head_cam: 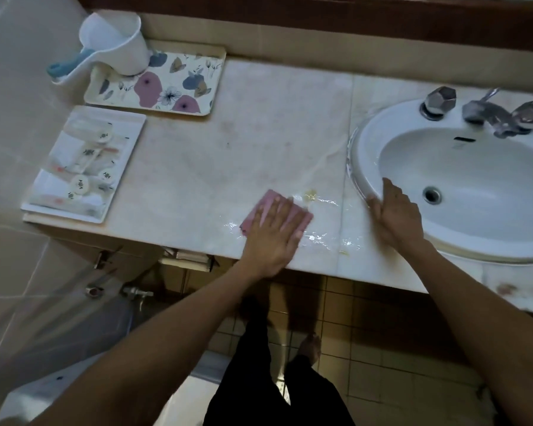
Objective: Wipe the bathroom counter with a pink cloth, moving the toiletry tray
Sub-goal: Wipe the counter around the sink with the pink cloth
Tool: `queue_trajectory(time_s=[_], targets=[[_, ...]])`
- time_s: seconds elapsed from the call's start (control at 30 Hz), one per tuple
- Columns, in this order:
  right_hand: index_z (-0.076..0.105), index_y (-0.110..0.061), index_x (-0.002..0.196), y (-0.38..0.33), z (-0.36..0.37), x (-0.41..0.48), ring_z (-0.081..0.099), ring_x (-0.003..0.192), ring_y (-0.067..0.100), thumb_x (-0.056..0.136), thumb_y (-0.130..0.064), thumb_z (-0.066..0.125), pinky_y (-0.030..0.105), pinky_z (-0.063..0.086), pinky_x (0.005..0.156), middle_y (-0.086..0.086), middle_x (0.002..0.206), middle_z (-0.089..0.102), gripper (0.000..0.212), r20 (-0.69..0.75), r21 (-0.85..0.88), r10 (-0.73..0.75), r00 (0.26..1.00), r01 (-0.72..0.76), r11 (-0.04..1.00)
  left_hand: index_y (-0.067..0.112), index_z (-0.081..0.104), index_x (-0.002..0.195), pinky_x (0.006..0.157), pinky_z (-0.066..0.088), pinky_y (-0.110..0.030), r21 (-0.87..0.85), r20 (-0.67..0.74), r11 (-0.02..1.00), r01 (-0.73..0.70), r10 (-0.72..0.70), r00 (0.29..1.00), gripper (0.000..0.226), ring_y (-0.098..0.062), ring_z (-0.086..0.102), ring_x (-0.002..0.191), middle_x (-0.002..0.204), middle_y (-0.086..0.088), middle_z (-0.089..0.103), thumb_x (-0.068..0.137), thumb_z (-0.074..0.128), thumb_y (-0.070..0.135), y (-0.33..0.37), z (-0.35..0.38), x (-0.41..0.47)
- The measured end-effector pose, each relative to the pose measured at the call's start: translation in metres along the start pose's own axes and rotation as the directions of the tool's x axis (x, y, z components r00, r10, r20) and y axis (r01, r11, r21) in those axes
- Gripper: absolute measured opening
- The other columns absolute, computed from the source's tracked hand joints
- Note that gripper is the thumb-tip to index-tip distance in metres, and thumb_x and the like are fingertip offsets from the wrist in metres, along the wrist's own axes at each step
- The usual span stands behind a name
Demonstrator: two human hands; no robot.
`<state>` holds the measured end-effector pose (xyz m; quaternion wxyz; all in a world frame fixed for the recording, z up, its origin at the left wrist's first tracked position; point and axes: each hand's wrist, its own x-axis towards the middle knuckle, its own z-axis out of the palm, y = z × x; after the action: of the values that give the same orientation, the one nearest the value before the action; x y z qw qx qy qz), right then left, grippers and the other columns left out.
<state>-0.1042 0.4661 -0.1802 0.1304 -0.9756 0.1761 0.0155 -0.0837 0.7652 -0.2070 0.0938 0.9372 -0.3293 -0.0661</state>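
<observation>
my left hand (273, 230) lies flat, fingers spread, pressing the cloth (274, 215) onto the counter (259, 133) close to the front edge. my right hand (397, 215) rests open, fingers together, on the sink (462, 192) rim, gripping nothing. the toiletry tray (83, 164) sits at the far left end, its near corner right at the counter's edge; the floral tray (156, 83) with the scoop (114, 46) on it lies behind.

risks as i judge them: a stroke pulled toward me could slide the cloth off the front edge and drip onto the floor; a long sweep left could nudge the toiletry tray over its corner. the wet patch by the cloth may let my palm slip.

open room: the wide bare middle, back toward the wall. the sink rim closes the right, the trays the left.
</observation>
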Motion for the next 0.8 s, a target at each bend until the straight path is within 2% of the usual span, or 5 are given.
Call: queue_trajectory(time_s=[0.13,0.4,0.53,0.7,0.8], targets=[[0.040,-0.013,0.136,0.017,-0.008,-0.003,0.056,0.103,0.039,0.101,-0.055,0.027,0.049,0.042,0.086,0.017,0.117,0.058,0.056,0.083,0.026,0.029,0.996,-0.031,0.999,0.042,0.015,0.160,0.126,0.009,-0.052,0.059,0.032,0.989,-0.139,0.137,0.990,0.053,-0.019,0.002,0.158,0.171,0.004,0.008,0.107,0.016,0.050,-0.061,-0.010,-0.034],[0.049,-0.013,0.127,0.052,-0.011,-0.012,0.058,0.099,0.036,0.099,-0.058,0.027,0.044,0.041,0.081,0.015,0.111,0.062,0.057,0.115,-0.026,-0.026,0.993,0.029,0.999,0.032,0.033,0.157,0.124,0.007,-0.058,-0.187,-0.045,0.853,0.487,-0.503,0.863,0.060,-0.032,0.016,0.156,0.167,-0.004,0.025,0.102,0.013,0.047,-0.012,-0.023,0.072],[0.050,-0.014,0.127,0.052,-0.010,-0.012,0.057,0.101,0.035,0.099,-0.060,0.027,0.043,0.043,0.081,0.013,0.112,0.061,0.059,0.092,-0.025,-0.035,0.995,0.037,0.999,0.034,0.048,0.148,0.123,0.013,-0.055,-0.292,-0.036,0.929,0.226,-0.247,0.968,0.062,-0.027,0.026,0.152,0.161,0.000,0.037,0.099,0.014,0.051,0.050,-0.013,0.084],[0.052,-0.014,0.120,0.051,-0.009,-0.015,0.060,0.096,0.035,0.098,-0.062,0.026,0.044,0.047,0.077,0.010,0.109,0.062,0.059,0.035,-0.049,-0.053,0.998,0.055,0.997,0.035,0.021,0.160,0.127,-0.001,-0.047,-0.104,0.040,0.990,-0.090,0.095,0.995,0.056,-0.016,0.000,0.158,0.171,0.006,0.009,0.107,0.021,0.051,0.069,0.010,-0.001],[0.054,-0.012,0.120,0.051,-0.009,-0.016,0.060,0.097,0.036,0.099,-0.060,0.028,0.044,0.046,0.076,0.011,0.109,0.063,0.058,0.017,-0.057,-0.056,0.998,0.057,0.997,0.039,0.013,0.160,0.127,-0.005,-0.043,-0.048,0.028,0.997,-0.056,0.057,0.998,0.056,-0.014,-0.002,0.158,0.171,0.008,0.003,0.107,0.020,0.052,0.027,0.004,-0.035]])
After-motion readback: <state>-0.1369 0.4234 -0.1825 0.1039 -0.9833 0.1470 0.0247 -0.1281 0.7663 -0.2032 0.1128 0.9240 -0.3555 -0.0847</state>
